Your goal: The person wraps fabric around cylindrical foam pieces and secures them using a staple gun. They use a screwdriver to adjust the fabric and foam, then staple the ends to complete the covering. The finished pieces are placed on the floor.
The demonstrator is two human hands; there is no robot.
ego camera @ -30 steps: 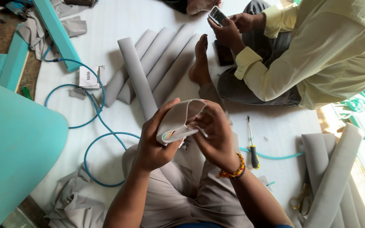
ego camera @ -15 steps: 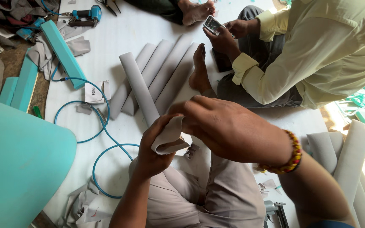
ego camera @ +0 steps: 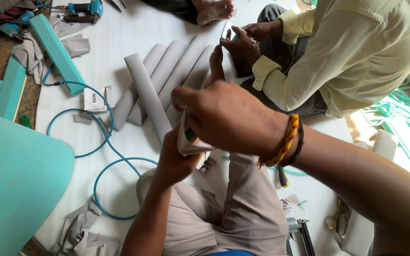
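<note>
Right hand (ego camera: 228,118) has swung across since a second ago, now covering the grey fabric piece (ego camera: 188,142) clamped in the left hand (ego camera: 174,159); right grip indeterminate. Grey rolls (ego camera: 167,71) at 11 o'clock.

Right hand (ego camera: 228,118) hides most of the grey piece (ego camera: 188,142)
</note>
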